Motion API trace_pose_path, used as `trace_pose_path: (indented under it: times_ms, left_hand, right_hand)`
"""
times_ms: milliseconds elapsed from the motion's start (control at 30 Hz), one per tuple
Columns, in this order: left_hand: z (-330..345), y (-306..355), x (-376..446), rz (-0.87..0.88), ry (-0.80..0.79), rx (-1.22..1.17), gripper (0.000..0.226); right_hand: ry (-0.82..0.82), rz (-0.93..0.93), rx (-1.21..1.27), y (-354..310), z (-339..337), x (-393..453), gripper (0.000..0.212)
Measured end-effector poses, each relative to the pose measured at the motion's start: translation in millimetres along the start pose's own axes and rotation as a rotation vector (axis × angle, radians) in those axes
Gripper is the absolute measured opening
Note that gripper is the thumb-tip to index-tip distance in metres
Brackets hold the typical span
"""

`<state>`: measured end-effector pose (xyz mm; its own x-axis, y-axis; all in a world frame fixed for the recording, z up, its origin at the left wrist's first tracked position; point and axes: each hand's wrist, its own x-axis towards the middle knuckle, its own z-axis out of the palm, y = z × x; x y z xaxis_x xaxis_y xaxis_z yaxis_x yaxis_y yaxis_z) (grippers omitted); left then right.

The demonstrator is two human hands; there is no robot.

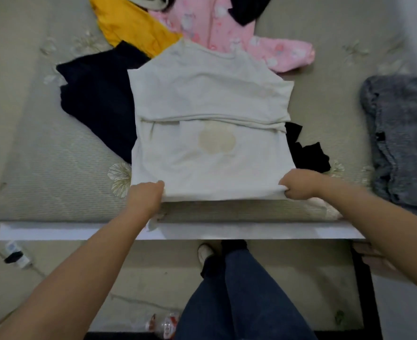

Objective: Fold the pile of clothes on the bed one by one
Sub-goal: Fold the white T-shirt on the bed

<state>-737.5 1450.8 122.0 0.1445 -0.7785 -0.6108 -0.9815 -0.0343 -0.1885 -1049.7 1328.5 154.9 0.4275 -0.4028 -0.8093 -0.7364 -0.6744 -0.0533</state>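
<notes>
A white shirt (210, 99) with a faint beige print lies flat on the bed (55, 168), its sleeves folded in across the middle. My left hand (146, 200) pinches its near left corner and my right hand (300, 186) pinches its near right corner, both at the hem close to the bed's front edge. Behind the shirt lies the pile: a yellow garment (129, 28), a pink patterned garment (227, 33), a dark navy garment (99, 99) and a black piece (308, 150) poking out at the right.
A grey fuzzy garment (403, 143) lies on the bed at the right. The white bed frame edge (55, 233) runs across below my hands. On the floor are a plastic bottle (164, 323), a power strip with cable (15, 253), and my legs in jeans.
</notes>
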Motion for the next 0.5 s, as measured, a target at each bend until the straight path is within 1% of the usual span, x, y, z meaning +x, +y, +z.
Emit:
trace_pose_path:
  times_ms: [67,167,267,367,433,500]
  left_hand:
    - [-13.5,-6.2,8.6,-0.058,0.113,-0.014,0.024]
    - [-45.4,-17.2,26.6,-0.121,0.261,-0.021,0.018]
    - [-85.6,-30.0,50.7,-0.137,0.388,0.003,0.018]
    - [-125.2,-46.2,80.3,-0.101,0.482,-0.026,0.026]
    - [-153.7,-54.1,97.6,-0.022,0.575,-0.006,0.036]
    - [-184.8,-58.9,112.8,0.077,0.679,0.052,0.049]
  right_hand:
    - [0.088,0.065,-0.039,11.1,-32.8,1.9,0.026]
    - [0.266,0.183,-0.097,29.1,-69.0,11.7,0.015]
    - [0.442,0.339,-0.125,45.2,-92.6,25.6,0.023]
    - [0.614,0.419,-0.073,61.9,-113.4,38.3,0.022]
    - [0.761,0.396,-0.08,74.7,-128.3,47.8,0.013]
    - [0.905,0.377,-0.094,91.7,-141.5,62.1,0.017]
